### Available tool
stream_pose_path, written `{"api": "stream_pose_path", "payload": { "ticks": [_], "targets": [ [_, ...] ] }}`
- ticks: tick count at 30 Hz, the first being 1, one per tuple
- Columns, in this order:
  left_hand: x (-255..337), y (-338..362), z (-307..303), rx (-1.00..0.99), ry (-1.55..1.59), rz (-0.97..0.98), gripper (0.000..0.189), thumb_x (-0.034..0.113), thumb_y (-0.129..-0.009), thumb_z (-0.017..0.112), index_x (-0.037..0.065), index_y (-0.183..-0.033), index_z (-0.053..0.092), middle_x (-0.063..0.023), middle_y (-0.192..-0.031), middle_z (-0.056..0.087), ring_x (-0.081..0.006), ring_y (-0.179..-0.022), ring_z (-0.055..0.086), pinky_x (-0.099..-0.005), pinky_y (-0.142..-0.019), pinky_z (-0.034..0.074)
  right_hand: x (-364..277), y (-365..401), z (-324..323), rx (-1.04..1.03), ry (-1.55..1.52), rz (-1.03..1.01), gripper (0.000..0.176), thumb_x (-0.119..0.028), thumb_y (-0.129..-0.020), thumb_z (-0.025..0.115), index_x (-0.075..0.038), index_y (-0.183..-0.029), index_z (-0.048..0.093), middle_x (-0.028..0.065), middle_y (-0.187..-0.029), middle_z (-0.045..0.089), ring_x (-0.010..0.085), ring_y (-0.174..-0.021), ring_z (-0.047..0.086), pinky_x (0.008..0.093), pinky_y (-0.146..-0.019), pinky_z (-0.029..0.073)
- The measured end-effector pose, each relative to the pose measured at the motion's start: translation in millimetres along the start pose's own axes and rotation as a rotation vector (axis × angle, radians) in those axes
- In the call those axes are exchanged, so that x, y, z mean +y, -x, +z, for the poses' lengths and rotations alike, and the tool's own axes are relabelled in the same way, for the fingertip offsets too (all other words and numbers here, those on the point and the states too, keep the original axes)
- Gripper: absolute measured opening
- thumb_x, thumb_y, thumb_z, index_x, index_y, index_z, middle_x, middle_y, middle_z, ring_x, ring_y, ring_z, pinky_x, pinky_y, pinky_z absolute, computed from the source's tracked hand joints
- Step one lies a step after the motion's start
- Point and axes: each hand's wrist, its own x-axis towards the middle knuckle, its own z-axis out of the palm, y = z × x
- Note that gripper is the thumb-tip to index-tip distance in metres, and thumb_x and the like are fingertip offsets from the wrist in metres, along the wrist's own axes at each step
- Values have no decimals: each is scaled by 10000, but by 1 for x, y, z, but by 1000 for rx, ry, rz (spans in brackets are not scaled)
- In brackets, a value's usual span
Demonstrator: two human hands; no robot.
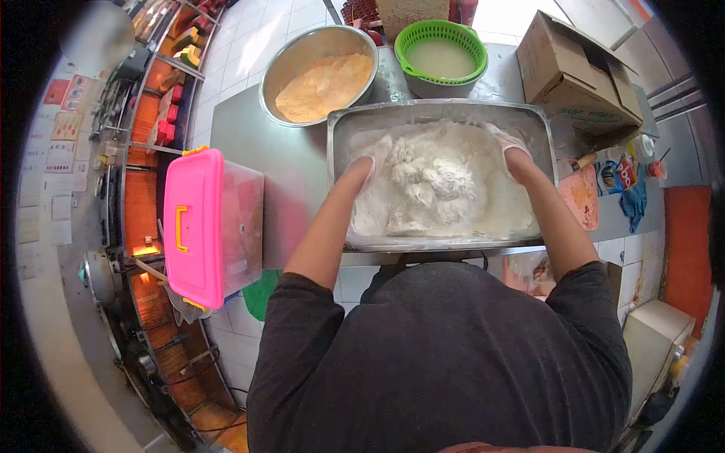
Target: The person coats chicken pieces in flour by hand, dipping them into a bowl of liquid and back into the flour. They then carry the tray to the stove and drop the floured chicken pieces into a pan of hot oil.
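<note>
A large rectangular metal tray holds white flour, with flour-coated pieces heaped in its middle. My left hand, in a thin floury glove, is inside the tray at the left of the heap. Its fingers blend into the flour, so their shape is hidden. On the heap's right side, my right hand wears a similar glove and touches the flour near the tray's right wall. Its fingers look stretched out toward the back of the heap.
Behind the tray stand a metal bowl of orange powder and a green strainer over a pot of cloudy liquid. A cardboard box sits back right, above an orange board and a blue packet. A pink-lidded bin is left.
</note>
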Motion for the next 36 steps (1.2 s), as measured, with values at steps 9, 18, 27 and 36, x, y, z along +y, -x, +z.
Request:
{"api": "stream_pose_path", "payload": {
  "ticks": [9, 18, 27, 36],
  "targets": [
    [-18, -18, 112, -244, 305, -316, 729, 652, -880, 425, 92, -1346, 440, -174, -1266, 541, -315, -1127, 551, -505, -889, 481, 97, -39, 77, -355, -287, 306, 453, -395, -939, 490, -51, -1223, 567, 95, -1149, 618, 211, -1013, 579, 322, -898, 436],
    [-13, -23, 12, 240, 275, 244, 578, 555, -894, 459, 82, -1193, 604, -110, -1059, 639, -225, -948, 612, -362, -815, 479, -15, -11, -3, -1, 425, -7, 474, -413, -906, 514, -15, -1143, 610, 146, -1211, 571, 233, -1084, 551, 372, -862, 453],
    [-40, -143, 56, 116, 353, 184, 505, 493, -912, 499, 80, -1191, 576, -90, -1076, 613, -217, -944, 591, -383, -791, 486, 11, -63, 74, 50, -171, 469, 539, -479, -916, 481, -92, -1290, 519, 95, -1193, 605, 245, -1065, 568, 336, -900, 442],
    [-10, -48, 13, 123, -438, 220, 668, 616, -915, 396, 75, -1293, 504, -83, -1176, 606, -228, -1016, 604, -399, -894, 496, 1, -17, -3, -159, 124, -12, 484, -389, -986, 393, -41, -1298, 521, 113, -1206, 576, 240, -1077, 528, 365, -939, 398]
  ]
}}
